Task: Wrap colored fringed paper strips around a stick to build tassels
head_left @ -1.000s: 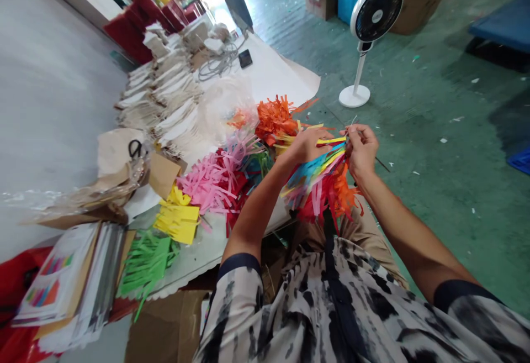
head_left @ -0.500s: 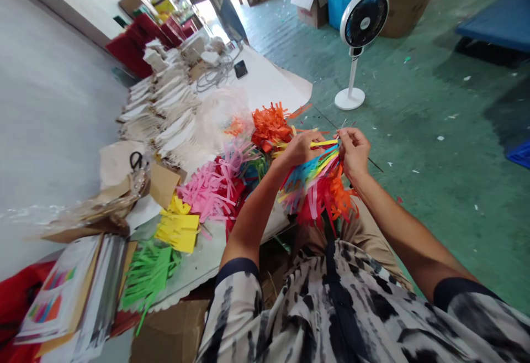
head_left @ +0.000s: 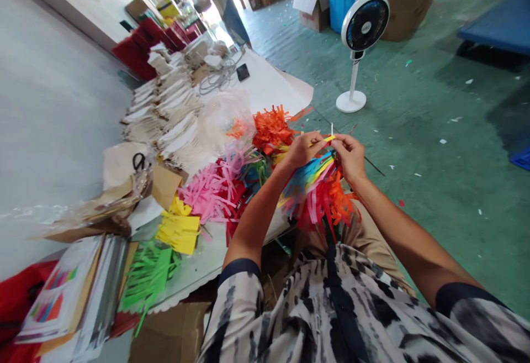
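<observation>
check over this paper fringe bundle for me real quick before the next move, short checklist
Grip: left hand pinching the yellow strip: ok.
Hold: right hand gripping the top of the fringe bundle: ok.
Join: strips fastened at the top: cannot tell, fingers hide it.
Stick: thin stick fixed to the bundle: cannot tell.
Supplies: pink fringe and green fringe on the table: ok.
Tool: scissors lying on pale paper, not in hand: ok.

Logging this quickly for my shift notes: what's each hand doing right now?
Left hand: closed, holding a bundle of multicoloured fringed paper.
Right hand: closed, pinching the same bundle at its top.
</observation>
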Tool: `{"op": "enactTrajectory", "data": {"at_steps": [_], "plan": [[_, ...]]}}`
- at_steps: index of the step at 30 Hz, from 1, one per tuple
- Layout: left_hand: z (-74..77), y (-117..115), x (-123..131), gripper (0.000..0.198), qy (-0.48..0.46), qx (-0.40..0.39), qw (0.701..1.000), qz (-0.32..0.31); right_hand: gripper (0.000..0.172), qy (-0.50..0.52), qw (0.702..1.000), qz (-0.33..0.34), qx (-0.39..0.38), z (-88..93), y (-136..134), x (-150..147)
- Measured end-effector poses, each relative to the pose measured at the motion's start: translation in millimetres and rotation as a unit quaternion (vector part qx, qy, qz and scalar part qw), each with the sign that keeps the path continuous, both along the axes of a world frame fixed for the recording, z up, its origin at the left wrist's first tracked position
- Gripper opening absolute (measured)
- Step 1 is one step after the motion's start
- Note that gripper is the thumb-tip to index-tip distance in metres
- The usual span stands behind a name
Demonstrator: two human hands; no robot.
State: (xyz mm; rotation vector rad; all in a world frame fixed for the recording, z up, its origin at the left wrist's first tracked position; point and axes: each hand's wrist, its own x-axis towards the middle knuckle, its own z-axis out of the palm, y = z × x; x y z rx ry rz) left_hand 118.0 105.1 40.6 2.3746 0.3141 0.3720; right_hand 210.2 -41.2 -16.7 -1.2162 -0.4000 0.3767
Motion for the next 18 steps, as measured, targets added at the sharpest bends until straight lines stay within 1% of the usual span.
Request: {"op": "enactTrajectory", "data": {"at_steps": [3,5,8,10,12,13,15,17,18], "plan": [[1.4,-1,-2,0.02,0.006,-0.006,1.0,0.002,0.028,-0.012,1.0,0.0,-0.023,1.4,1,-2],[4.9,-1,-4,0.019,0.007,0.002,1.0,0.023,0.027,-0.02,0.999,-0.001,-0.033,2.5,1,-3],[11.6,2,-10,0.017,-0.004,0.063,0.993,0.103,0.024,-0.039,0.999,-0.001,-0.03,3.2,1,-3],[15.2,4,-13,0.015,-0.004,0.123,0.979,0.165,0.022,-0.051,0.998,-0.003,-0.023,2.7,1,-3],[17.7,5,-16,0.01,-0.009,0.172,0.965,0.198,0.023,-0.059,0.998,0.0,-0.02,1.8,1,-2],[18.6,5,-18,0.009,-0.021,0.189,0.961,0.199,0.024,-0.059,0.998,0.002,-0.02,1.5,1,-2],[20.2,-1,-20,0.014,-0.054,0.209,0.961,0.171,0.026,-0.057,0.998,0.002,-0.025,1.5,1,-1],[21.0,-10,-22,0.014,-0.069,0.22,0.967,0.112,0.027,-0.057,0.998,-0.002,-0.029,2.5,1,-1],[20.9,-14,-24,0.013,-0.06,0.221,0.97,0.078,0.026,-0.059,0.998,-0.006,-0.028,3.4,1,-1]]}}
